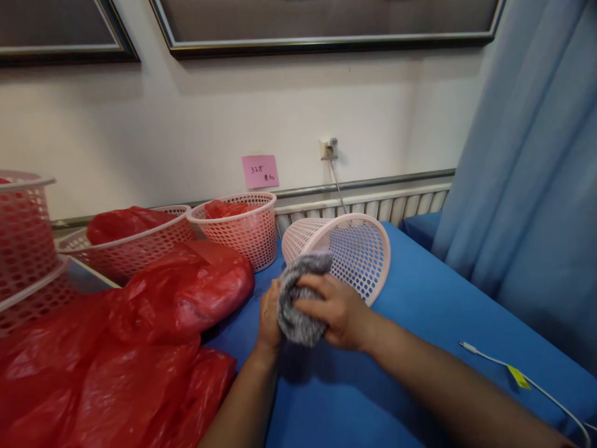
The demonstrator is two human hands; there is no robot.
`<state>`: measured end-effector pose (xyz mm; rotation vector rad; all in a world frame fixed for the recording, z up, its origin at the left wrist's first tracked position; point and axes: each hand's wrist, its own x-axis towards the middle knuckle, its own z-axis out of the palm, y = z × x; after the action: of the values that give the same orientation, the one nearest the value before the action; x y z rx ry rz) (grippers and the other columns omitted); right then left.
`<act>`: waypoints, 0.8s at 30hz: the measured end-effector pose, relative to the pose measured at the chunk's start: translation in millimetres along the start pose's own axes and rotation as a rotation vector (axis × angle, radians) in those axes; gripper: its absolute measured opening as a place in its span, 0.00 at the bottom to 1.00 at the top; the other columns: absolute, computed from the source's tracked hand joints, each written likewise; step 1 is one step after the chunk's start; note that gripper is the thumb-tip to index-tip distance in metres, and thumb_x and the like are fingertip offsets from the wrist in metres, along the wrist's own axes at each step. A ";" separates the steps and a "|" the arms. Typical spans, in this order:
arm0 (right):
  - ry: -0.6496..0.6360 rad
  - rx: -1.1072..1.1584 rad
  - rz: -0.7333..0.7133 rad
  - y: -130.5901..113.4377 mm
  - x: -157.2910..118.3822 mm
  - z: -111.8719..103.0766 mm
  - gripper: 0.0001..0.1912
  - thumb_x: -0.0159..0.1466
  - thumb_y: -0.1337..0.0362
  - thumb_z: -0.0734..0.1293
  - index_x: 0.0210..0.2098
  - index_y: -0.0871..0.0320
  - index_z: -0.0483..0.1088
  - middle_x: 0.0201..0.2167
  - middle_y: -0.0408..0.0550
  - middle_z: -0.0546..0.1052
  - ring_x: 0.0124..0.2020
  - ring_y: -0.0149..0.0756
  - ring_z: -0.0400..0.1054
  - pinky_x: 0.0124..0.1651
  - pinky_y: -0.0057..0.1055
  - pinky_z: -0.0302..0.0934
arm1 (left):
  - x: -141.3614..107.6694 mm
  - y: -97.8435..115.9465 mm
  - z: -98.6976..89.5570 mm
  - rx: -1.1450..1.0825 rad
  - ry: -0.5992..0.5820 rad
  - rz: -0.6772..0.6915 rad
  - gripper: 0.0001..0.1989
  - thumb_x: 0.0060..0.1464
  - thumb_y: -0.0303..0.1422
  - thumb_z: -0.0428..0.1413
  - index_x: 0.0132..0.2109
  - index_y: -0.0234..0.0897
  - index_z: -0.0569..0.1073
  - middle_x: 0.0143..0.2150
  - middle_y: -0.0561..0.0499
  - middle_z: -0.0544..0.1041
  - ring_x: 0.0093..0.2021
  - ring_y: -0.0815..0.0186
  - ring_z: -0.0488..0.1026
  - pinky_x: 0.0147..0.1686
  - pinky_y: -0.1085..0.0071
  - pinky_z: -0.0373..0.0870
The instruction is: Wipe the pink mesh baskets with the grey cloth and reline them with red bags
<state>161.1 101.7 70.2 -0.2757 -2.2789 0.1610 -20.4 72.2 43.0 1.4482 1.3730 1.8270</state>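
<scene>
A mottled grey cloth [298, 317], bunched into a curved bundle, is held between my two hands above the blue table cover. My left hand [270, 317] is closed against its left side, and the cloth hides most of those fingers. On the right side, my right hand [340, 311] is closed on the cloth with its fingers bent into the fold. Just behind my hands lies a pale pink perforated basket [382, 264], tipped on its side, its wide mouth facing right and toward me. Whether the cloth touches the basket rim I cannot tell.
Red plastic bags [186, 292] cover the left of the blue table cover [326, 404]. Pink baskets with red bags inside, one an upright basket [256, 233], stand along the wall by a radiator [420, 202]. A white cable [494, 359] lies at right, near a blue curtain [527, 186].
</scene>
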 end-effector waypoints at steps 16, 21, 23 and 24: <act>-0.137 -0.384 0.582 96.9 -87.2 -54.6 0.16 0.66 0.76 0.58 0.35 0.56 0.76 0.56 0.56 0.75 0.44 0.45 0.67 0.48 0.44 0.64 | 1.6 6.6 5.2 0.102 -0.056 -0.006 0.26 0.59 0.52 0.61 0.55 0.38 0.82 0.56 0.43 0.83 0.56 0.51 0.79 0.61 0.54 0.72; 0.000 -0.268 0.685 79.1 -87.0 -7.9 0.19 0.58 0.79 0.62 0.42 0.55 0.77 0.56 0.55 0.75 0.49 0.47 0.70 0.51 0.43 0.67 | -2.0 3.0 10.0 0.083 -0.026 -0.036 0.30 0.58 0.52 0.61 0.60 0.36 0.79 0.59 0.42 0.81 0.59 0.50 0.78 0.62 0.54 0.72; -0.003 -0.127 0.671 55.3 -81.9 24.6 0.23 0.50 0.81 0.66 0.41 0.53 0.78 0.48 0.50 0.79 0.47 0.45 0.73 0.51 0.39 0.70 | -4.1 2.9 12.0 0.094 -0.006 -0.048 0.31 0.59 0.51 0.61 0.60 0.35 0.78 0.60 0.41 0.80 0.59 0.50 0.78 0.61 0.54 0.72; 0.007 -0.022 0.657 42.4 -76.4 38.0 0.25 0.49 0.81 0.66 0.41 0.52 0.78 0.46 0.47 0.79 0.48 0.43 0.74 0.51 0.37 0.71 | -5.2 3.2 12.8 0.104 0.004 -0.043 0.31 0.59 0.51 0.61 0.60 0.34 0.78 0.59 0.41 0.81 0.58 0.51 0.78 0.60 0.55 0.73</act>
<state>187.8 122.6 -18.8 -1.0273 -2.1059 0.4680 -6.3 72.1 42.9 1.4553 1.5100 1.7560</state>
